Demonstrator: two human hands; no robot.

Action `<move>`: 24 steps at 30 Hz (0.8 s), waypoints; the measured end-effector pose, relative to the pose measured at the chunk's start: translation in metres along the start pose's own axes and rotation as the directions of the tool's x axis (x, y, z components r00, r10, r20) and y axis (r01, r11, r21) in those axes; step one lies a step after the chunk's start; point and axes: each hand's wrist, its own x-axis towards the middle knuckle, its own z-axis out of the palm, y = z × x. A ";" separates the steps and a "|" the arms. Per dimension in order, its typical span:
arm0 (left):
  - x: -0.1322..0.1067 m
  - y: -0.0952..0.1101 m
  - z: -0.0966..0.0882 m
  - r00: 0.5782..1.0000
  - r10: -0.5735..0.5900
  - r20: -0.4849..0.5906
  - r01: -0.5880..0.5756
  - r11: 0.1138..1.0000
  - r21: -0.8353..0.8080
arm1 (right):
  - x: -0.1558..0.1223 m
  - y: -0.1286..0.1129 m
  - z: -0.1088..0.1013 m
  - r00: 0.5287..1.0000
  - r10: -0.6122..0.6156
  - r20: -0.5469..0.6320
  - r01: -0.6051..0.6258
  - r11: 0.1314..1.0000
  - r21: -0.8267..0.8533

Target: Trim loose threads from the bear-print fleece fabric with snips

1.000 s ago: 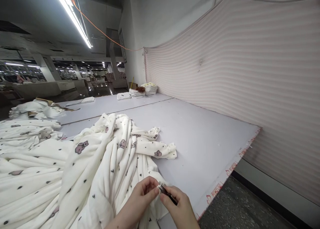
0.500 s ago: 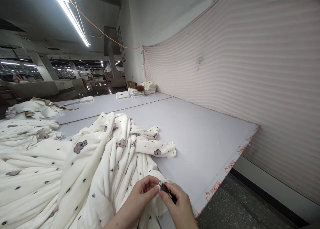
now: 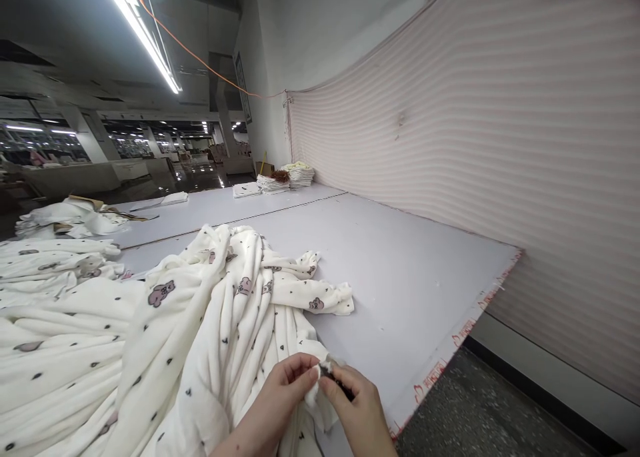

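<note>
White fleece garments (image 3: 200,350) with bear prints and small dark marks lie heaped and creased across the left and front of the table. At the near right end of the heap, my left hand (image 3: 287,384) pinches an edge of the white garment between thumb and fingers. Close beside it, my right hand (image 3: 357,400) is closed around small black thread snips (image 3: 345,388), largely hidden by the fingers. The tips of the snips meet the fabric where both hands come together. A loose flap of cloth hangs below the fingertips.
The pale table (image 3: 395,270) has a red-printed edge at right, above a dark speckled floor (image 3: 465,404). Stacked white pieces (image 3: 275,182) stand at the far end; a white cloth pile (image 3: 70,217) lies back left. Striped sheeting (image 3: 450,124) covers the right wall.
The snips have turned slightly and less of them shows between my right fingers. The hands stay at nearly the same spot on the fabric edge; the garment heap is unchanged.
</note>
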 end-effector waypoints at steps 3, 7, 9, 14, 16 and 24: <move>0.000 -0.001 0.001 1.000 -0.008 0.005 0.008 1.000 0.016 | 0.000 0.004 -0.002 0.998 0.062 0.015 -0.063 0.996 0.067; -0.003 -0.001 0.003 1.000 -0.003 0.019 0.001 0.996 0.084 | -0.002 0.002 -0.004 0.999 0.013 -0.045 -0.011 0.999 0.036; -0.003 0.002 0.002 0.999 0.024 0.037 -0.032 0.971 0.238 | -0.003 0.003 -0.005 0.998 -0.019 -0.055 0.017 1.000 -0.027; 0.018 0.021 0.001 0.983 0.118 0.141 -0.181 0.749 0.637 | 0.005 0.027 -0.009 0.987 0.071 -0.146 -0.056 0.993 0.108; 0.034 0.020 0.005 0.969 0.092 0.229 -0.225 0.711 0.666 | 0.018 0.041 -0.013 0.966 0.100 -0.237 -0.081 0.993 0.090; 0.028 -0.044 -0.017 0.965 -0.174 0.194 0.015 0.779 0.627 | 0.082 0.070 -0.030 0.936 0.029 -0.351 -0.086 0.985 -0.150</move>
